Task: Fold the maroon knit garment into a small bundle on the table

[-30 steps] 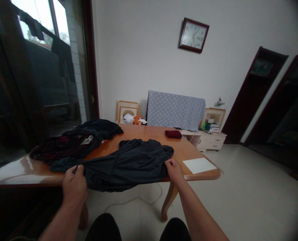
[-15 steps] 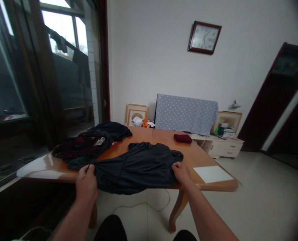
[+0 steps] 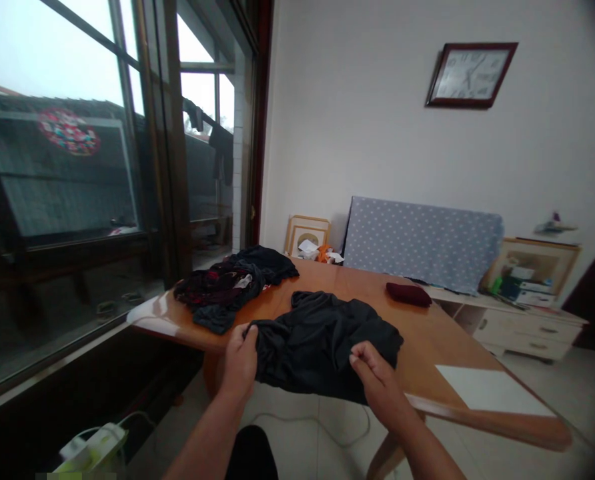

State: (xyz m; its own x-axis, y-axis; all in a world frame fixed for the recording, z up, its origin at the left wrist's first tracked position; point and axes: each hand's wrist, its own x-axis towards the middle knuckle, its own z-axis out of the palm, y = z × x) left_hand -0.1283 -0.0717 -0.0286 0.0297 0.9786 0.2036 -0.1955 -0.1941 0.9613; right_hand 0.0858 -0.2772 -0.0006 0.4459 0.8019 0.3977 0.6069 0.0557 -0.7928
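Note:
A dark grey garment lies crumpled on the near edge of the wooden table, its lower side hanging over the edge. I cannot tell what kind of garment it is. My left hand is closed on its left end, thumb on top. My right hand is closed at the cloth's right part, fingers curled and thumb pressed against them. Left of the garment sits a heap of dark clothes, some with a red pattern. Beyond my right hand lies a folded maroon cloth.
A white sheet lies at the table's right corner. Behind the table stand a dotted grey cover and a white cabinet. Glass windows are on the left. A power strip is low at left; a cable crosses the floor.
My view has turned left. My hands have come closer together, and the garment between them has gone from stretched out to bunched and slack.

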